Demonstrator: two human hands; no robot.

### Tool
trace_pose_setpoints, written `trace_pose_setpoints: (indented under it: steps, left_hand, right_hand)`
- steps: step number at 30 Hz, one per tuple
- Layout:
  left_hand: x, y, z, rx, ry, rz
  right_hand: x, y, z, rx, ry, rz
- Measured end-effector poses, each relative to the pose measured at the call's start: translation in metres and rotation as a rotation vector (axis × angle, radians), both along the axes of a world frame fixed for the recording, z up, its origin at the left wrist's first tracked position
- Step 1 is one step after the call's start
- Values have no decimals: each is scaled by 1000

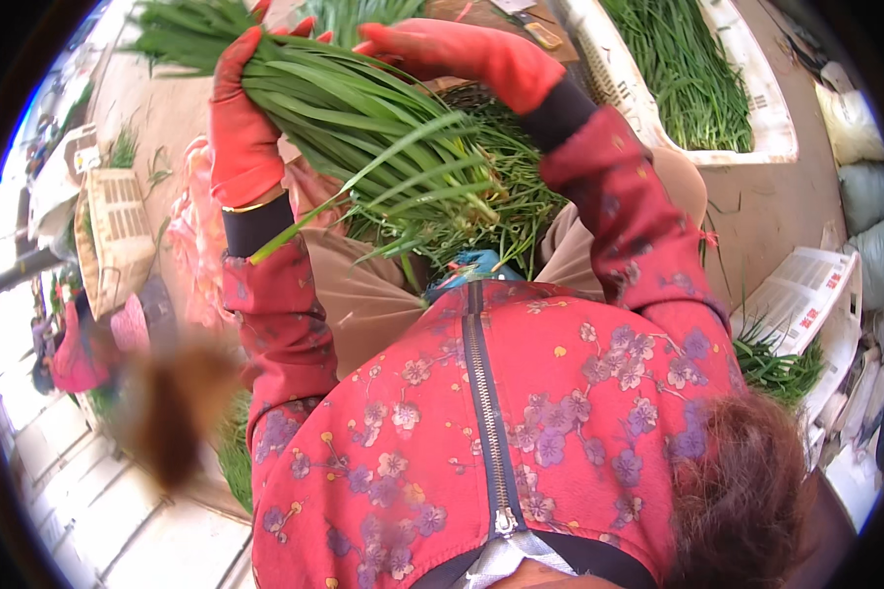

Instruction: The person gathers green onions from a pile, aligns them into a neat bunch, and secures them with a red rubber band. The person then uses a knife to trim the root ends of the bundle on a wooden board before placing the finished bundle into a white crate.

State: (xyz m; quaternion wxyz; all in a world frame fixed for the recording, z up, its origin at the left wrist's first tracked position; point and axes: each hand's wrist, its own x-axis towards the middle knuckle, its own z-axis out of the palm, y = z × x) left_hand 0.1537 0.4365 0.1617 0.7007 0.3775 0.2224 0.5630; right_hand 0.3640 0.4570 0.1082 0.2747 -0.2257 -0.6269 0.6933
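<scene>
My left hand (244, 132), in a red rubber glove, is wrapped around a thick bunch of garlic chives (368, 125). The bunch slants across my lap, its leafy tips at the upper left and its pale cut ends at the lower right. A few loose leaves stick out of it towards my left sleeve. In a matching glove, my right hand (464, 55) is above the bunch, fingertips near the upper edge of the leaves. Whether it pinches a leaf cannot be made out. Beneath the bunch, a heap of loose chives (519, 158) lies between my knees.
A white plastic crate (773, 121) holding chives stands at upper right, beside a yellow-handled tool (545, 35). Another white crate (795, 298) sits lower right, near plastic sacks (865, 188). At left are a pink plastic sheet (195, 221) and a beige crate (121, 228).
</scene>
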Motion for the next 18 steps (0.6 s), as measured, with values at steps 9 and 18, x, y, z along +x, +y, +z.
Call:
trace_pose_setpoints:
  steps: [9, 18]
  left_hand:
    - [-89, 4, -16, -95, 100, 483]
    - [-98, 10, -17, -93, 82, 583]
  right_hand:
    - [-34, -86, 18, 971, -333, -495]
    - [-42, -96, -7, 303, 498, -720]
